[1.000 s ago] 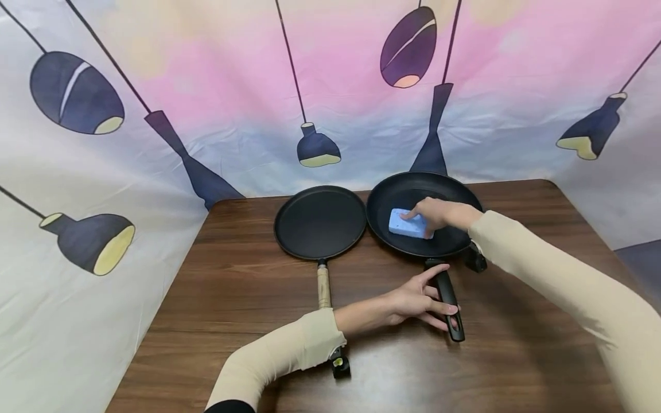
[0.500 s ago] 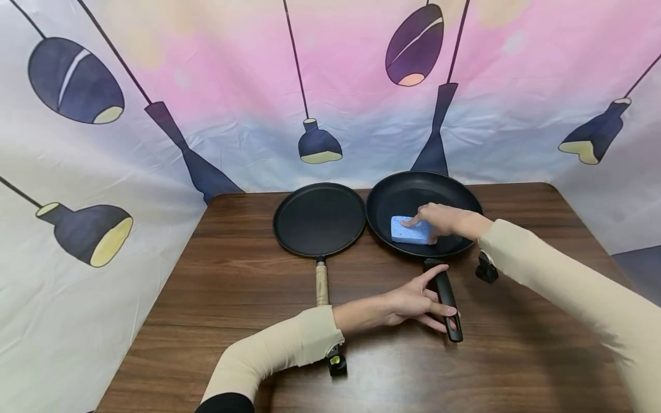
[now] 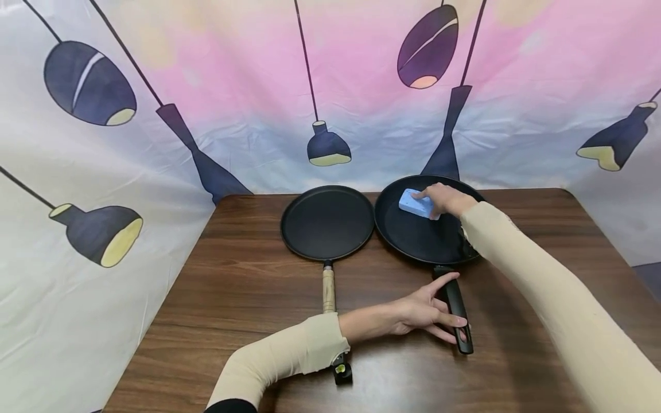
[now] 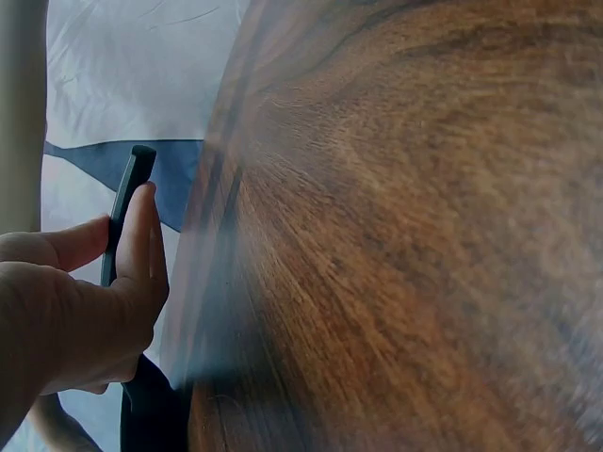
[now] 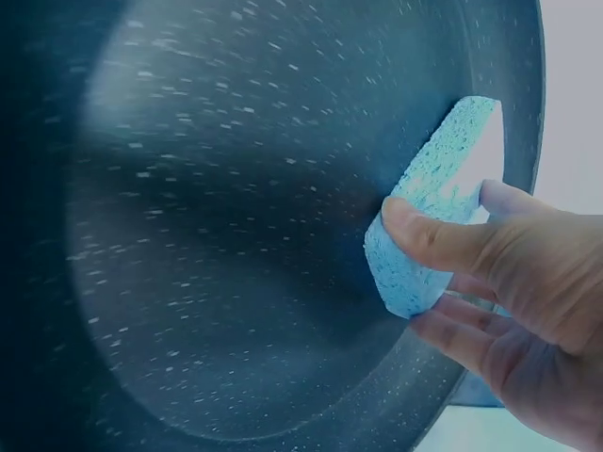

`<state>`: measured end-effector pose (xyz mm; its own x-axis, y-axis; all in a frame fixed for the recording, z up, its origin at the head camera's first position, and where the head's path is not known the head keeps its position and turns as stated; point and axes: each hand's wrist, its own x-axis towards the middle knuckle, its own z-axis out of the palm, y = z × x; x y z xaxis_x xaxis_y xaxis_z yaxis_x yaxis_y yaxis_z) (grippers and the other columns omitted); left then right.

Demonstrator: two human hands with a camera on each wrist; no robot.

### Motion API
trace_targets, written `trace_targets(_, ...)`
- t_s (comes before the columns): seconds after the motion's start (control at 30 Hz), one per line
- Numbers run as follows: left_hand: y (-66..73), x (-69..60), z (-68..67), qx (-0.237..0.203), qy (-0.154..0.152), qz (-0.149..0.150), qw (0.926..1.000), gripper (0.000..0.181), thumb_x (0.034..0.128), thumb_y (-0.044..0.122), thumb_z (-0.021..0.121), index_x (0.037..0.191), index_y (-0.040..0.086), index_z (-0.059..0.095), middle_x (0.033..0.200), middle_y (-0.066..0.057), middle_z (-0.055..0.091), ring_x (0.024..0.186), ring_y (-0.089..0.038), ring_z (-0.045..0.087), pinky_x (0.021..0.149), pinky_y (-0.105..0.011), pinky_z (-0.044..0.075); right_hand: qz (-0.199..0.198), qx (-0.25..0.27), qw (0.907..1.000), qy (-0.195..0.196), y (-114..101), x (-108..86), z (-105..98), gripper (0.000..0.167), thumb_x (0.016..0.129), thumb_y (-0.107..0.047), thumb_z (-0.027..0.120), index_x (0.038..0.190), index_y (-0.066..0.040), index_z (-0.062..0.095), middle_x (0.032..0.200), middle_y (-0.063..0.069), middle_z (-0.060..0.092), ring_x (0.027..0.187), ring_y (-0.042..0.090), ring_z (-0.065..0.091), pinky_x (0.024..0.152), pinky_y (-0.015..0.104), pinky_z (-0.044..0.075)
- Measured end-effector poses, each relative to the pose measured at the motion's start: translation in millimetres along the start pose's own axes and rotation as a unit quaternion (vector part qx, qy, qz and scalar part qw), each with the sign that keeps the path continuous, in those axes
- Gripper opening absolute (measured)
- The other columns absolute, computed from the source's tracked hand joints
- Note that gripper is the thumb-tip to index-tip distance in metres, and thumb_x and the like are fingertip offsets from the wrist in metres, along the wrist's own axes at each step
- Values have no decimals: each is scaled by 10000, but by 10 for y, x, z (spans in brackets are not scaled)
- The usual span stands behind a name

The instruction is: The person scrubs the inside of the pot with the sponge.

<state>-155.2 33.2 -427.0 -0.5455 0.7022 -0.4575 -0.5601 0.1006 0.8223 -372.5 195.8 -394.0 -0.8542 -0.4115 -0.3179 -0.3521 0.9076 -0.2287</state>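
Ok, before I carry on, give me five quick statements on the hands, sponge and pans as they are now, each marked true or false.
1. The right hand grips the blue sponge. True.
2. A hand is gripping the wooden handle. False: the left hand pinches the black handle.
3. In the head view, the wooden-handled pan lies left of the black-handled pan. True.
4. The blue sponge is on the bare wood of the table. False: it is in the black-handled pan.
5. The two pans are stacked. False: they lie side by side on the table.
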Motion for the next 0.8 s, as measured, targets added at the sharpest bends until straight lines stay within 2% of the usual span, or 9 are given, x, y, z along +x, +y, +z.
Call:
trace_targets(0.2, -43, -6, 55, 77, 153, 374, 9992, 873, 938, -100, 659, 1581, 379, 313, 910, -167, 735, 1068, -524, 678, 819, -454, 639, 33, -19, 9998, 195, 43, -35, -4, 768, 863, 4, 791, 1536, -129, 447, 1558, 341, 366, 1295, 487, 516, 917, 497, 552)
trace_targets(0.33, -72, -32, 71, 154, 294, 505, 9982, 845, 942, -94, 657, 1590, 332, 321, 966, -201, 745, 1025, -496, 706, 808, -461, 641, -125, -94, 9999, 62, 25, -129, 19, 741, 859, -35, 809, 1516, -125, 480, 1537, 322, 415, 1190, 444, 599, 885, 473, 577)
trace_targets(0.47, -71, -54, 62, 175, 354, 517, 9979, 834, 944, -89, 657, 1595, 309, 320, 967, -187, 747, 1020, -478, 715, 808, -455, 642, -536, -210, 9983, -110, -29, -301, 67, 729, 842, -69, 832, 1495, -116, 510, 1503, 295, 474, 944, 363, 669, 730, 381, 565)
trace_targets(0.57, -60, -59, 52, 197, 383, 508, 9978, 845, 937, -94, 664, 1602, 290, 310, 942, -171, 745, 1023, -487, 710, 807, -448, 641, -1039, -416, 9937, -72, -72, -480, 128, 717, 816, -108, 859, 1464, -116, 553, 1447, 284, 543, 856, 322, 667, 646, 321, 492)
trace_targets(0.63, -54, -61, 54, 250, 366, 494, 9978, 850, 937, -90, 667, 1605, 288, 302, 933, -161, 744, 1025, -489, 708, 806, -442, 642, -1286, -471, 9906, -48, -90, -621, 173, 709, 792, -119, 876, 1439, -120, 585, 1353, 283, 618, 833, 314, 663, 633, 313, 491)
trace_targets(0.7, -51, -59, 64, 288, 323, 491, 9979, 851, 938, -84, 669, 1607, 289, 298, 931, -157, 742, 1024, -489, 709, 805, -439, 643, -1486, -524, 9875, -20, -99, -763, 219, 698, 766, -111, 892, 1408, -119, 619, 1183, 250, 681, 835, 293, 676, 634, 314, 525)
trace_targets(0.8, -48, -66, 58, 299, 312, 443, 9981, 850, 939, -76, 672, 1603, 305, 303, 929, -145, 739, 1025, -481, 712, 803, -431, 644, -1660, -557, 9845, -57, -133, -892, 271, 690, 754, -81, 896, 1391, -136, 639, 1009, 149, 670, 789, 259, 650, 624, 303, 543)
